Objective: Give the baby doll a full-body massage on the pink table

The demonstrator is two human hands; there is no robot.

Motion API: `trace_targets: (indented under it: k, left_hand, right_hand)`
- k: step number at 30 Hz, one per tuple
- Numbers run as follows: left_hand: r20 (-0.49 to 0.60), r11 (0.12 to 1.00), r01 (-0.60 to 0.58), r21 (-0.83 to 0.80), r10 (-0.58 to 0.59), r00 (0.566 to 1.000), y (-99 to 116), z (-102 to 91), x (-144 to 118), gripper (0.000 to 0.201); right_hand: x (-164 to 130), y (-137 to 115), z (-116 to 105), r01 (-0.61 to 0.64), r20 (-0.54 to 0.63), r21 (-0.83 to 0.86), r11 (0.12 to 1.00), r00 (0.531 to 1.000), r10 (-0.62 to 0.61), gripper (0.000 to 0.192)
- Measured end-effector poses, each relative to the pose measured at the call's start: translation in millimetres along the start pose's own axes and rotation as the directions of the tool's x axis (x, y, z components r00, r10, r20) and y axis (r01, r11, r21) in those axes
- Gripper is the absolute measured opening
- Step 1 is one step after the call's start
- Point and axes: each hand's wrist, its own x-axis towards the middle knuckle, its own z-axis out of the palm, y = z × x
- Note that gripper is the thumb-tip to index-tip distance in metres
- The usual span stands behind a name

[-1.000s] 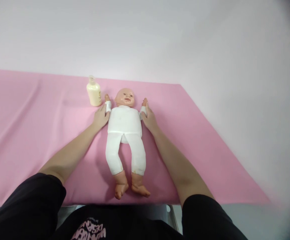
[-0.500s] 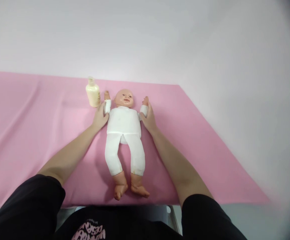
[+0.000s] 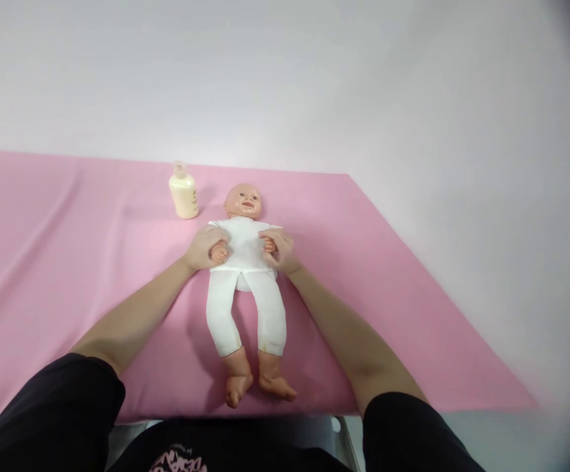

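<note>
Doll [image 3: 244, 246] arms folded down | bottle [image 3: 183, 196] label unreadable

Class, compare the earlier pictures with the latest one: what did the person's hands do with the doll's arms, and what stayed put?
Both hands brought the doll's arms down from beside its head and folded them over its chest. The left hand and right hand now each grip a small doll hand there. The doll still lies on the pink cloth, with the cream bottle unmoved.

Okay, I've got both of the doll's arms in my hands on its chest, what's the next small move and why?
Probably ease both arms back out sideways. Your left hand and right hand hold the doll by its small hands, folded over its chest, with bare pink sheet either side.
</note>
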Motion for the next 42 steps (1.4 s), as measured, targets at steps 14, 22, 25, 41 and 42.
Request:
trace_targets:
  k: [14,22,25,41,42]
  left_hand:
    - [-0.192,0.935,0.306,-0.177,-0.338,0.921,-39,32.4,-7,0.081]
    - [-0.084,0.886,0.426,-0.184,-0.446,0.891,-42,25.9,-6,0.071]
    - [-0.082,0.859,0.483,-0.169,-0.501,0.862,-38,20.5,-3,0.061]
    - [-0.108,0.712,0.702,-0.026,-0.7,0.706,-47,16.6,-1,0.047]
    - [-0.117,0.718,0.693,-0.065,-0.695,0.71,-47,16.9,-1,0.047]
  right_hand:
    - [-3,33,15,-0.277,-0.111,-0.172,0.945,0.959,0.261,0.069]
    - [-2,47,10,-0.362,-0.04,-0.029,0.932,0.932,0.361,0.069]
    - [-1,50,8,-0.406,-0.02,0.046,0.913,0.913,0.407,0.07]
    - [2,44,3,-0.532,0.012,0.189,0.825,0.842,0.54,0.066]
    - [2,44,4,-0.516,-0.003,0.199,0.833,0.85,0.527,0.069]
